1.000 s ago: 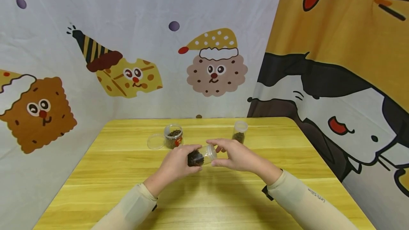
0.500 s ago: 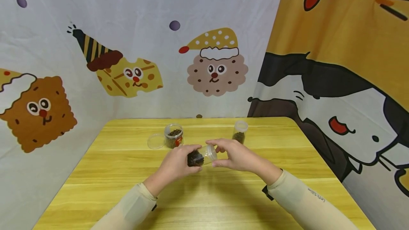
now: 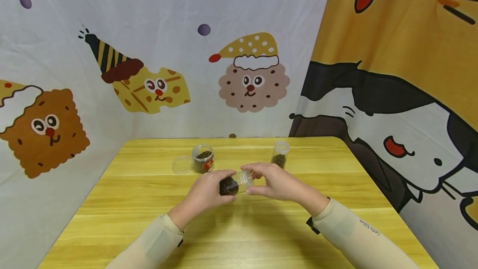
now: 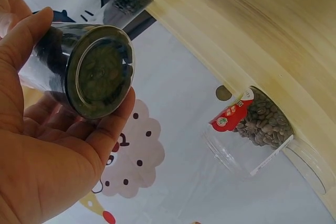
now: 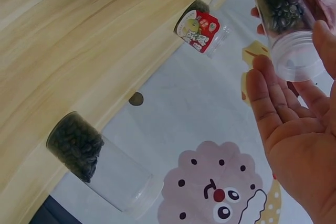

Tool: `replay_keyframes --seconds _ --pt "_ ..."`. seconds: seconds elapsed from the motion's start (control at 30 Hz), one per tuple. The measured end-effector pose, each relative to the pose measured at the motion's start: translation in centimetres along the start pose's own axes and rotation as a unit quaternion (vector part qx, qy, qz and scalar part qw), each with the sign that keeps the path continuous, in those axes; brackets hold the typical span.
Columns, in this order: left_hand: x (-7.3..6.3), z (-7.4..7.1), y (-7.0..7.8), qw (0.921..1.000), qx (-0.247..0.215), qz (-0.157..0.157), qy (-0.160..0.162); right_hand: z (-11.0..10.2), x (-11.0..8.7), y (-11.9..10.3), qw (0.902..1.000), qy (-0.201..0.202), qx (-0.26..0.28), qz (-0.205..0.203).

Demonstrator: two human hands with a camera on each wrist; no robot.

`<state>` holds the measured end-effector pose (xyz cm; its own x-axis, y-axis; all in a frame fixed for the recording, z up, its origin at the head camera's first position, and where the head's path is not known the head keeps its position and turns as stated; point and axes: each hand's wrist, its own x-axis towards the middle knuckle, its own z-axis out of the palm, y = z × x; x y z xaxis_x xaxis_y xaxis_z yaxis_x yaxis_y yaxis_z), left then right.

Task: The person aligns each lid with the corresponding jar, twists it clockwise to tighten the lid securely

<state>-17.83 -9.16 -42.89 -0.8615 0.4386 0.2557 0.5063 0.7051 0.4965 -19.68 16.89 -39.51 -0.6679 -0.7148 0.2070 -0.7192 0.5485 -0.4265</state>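
My left hand grips a clear plastic jar part-filled with dark seeds. The jar is held in the air, tipped sideways, with its base toward the left palm. In the left wrist view the round base of the jar faces the camera. My right hand is at the other end, thumb and fingers on either side of the pale, see-through lid. From the right wrist, the lid appears on the jar, and several right fingers extend past it; the exact contact is partly hidden.
Behind the left hand stands an uncovered clear jar with small brown pieces and a red label. A clear round lid lies left of it. Behind the right hand is a tall capped jar of dark seeds. All stand on a wooden table.
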Motion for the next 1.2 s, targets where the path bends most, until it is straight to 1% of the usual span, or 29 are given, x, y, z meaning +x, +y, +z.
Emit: replay_keyframes --seconds 0.23,0.37,0.47,0.57,0.67,0.8,0.97,1.2 --pt "-0.1 0.0 0.0 1.0000 -0.004 -0.001 -0.001 0.4 0.0 0.0 0.9995 0.014 -0.010 -0.028" --pt "0.0 0.0 0.1 0.9997 -0.008 -0.020 -0.007 0.6 0.1 0.2 0.9987 0.021 -0.003 -0.047" --pt "0.0 0.0 0.1 0.9992 -0.018 -0.030 -0.018 0.7 0.1 0.3 0.9970 0.032 0.004 -0.071" --pt "0.0 -0.1 -0.1 0.9991 -0.029 -0.020 -0.024 0.7 0.1 0.3 0.9960 0.035 0.012 -0.081" --pt "0.0 -0.1 -0.2 0.9991 -0.035 -0.011 -0.022 0.6 0.1 0.2 0.9970 0.027 0.020 -0.070" --pt "-0.2 -0.2 -0.1 0.9995 -0.028 -0.004 -0.012 0.5 0.1 -0.1 0.9988 0.012 0.018 -0.044" --pt "-0.5 -0.2 0.4 0.9999 0.014 0.000 0.006 0.6 0.1 -0.6 0.9997 0.002 0.006 -0.025" --pt "-0.6 0.0 1.0 0.9963 0.071 0.006 0.048 0.9 0.1 -0.7 0.9994 0.028 0.014 -0.015"
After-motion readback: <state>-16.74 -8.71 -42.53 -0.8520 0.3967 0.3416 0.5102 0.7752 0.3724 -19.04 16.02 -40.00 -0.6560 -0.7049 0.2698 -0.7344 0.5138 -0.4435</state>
